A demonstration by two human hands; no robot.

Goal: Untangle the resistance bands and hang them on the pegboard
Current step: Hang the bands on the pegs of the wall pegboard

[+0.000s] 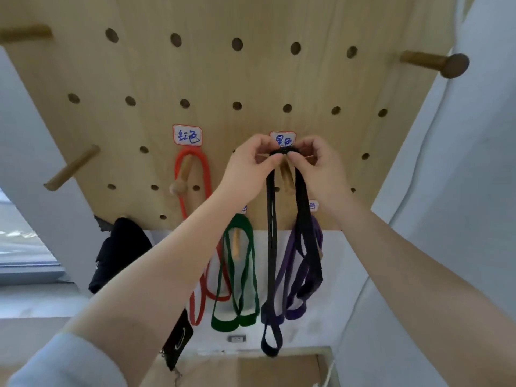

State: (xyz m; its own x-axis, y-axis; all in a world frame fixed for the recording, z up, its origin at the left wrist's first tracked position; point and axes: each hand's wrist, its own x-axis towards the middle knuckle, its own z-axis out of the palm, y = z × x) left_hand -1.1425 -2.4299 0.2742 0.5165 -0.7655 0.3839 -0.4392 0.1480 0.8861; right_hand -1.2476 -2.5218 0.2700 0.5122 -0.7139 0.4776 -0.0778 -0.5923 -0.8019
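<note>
A wooden pegboard (251,79) fills the upper view. Both hands pinch the top of a black resistance band (303,219) at a wooden peg (286,174) under a white label. My left hand (251,166) grips it from the left, my right hand (318,163) from the right. The black band hangs down in long loops. A red band (192,157) hangs on a peg to the left. A green band (240,275) and a purple band (290,263) hang on lower pegs, partly behind my arms and the black band.
Bare wooden pegs stick out at the upper left (25,33), the upper right (435,62) and the left (72,167). A black bag (120,250) hangs at the board's lower left. White walls flank the board. A cardboard box (279,370) lies below.
</note>
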